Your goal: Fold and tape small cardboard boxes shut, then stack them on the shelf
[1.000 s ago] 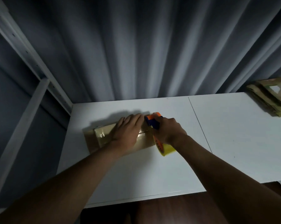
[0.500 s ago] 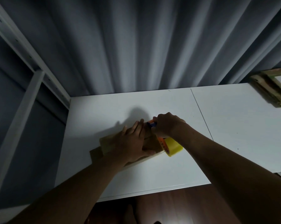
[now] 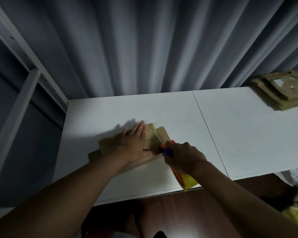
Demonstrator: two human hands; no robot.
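Note:
A small brown cardboard box (image 3: 108, 146) lies on the white table (image 3: 230, 127), left of the middle. My left hand (image 3: 132, 143) lies flat on top of it with straight fingers, pressing it down. My right hand (image 3: 182, 158) grips a tape dispenser (image 3: 167, 150) with an orange and blue head at the box's near right edge. Its yellow tape roll (image 3: 187, 181) sticks out below my wrist. A strip of clear tape (image 3: 153, 134) runs from the box top, beside my left fingertips, down to the dispenser.
A stack of flattened cardboard boxes (image 3: 282, 93) sits at the table's far right corner. A white metal shelf frame (image 3: 24, 79) rises at the left. Grey curtains hang behind the table. The table's front edge runs just below my right wrist.
The box has turned on the table. My right hand has pulled the dispenser back toward me, drawing tape across the box top. My left hand stays flat on the box.

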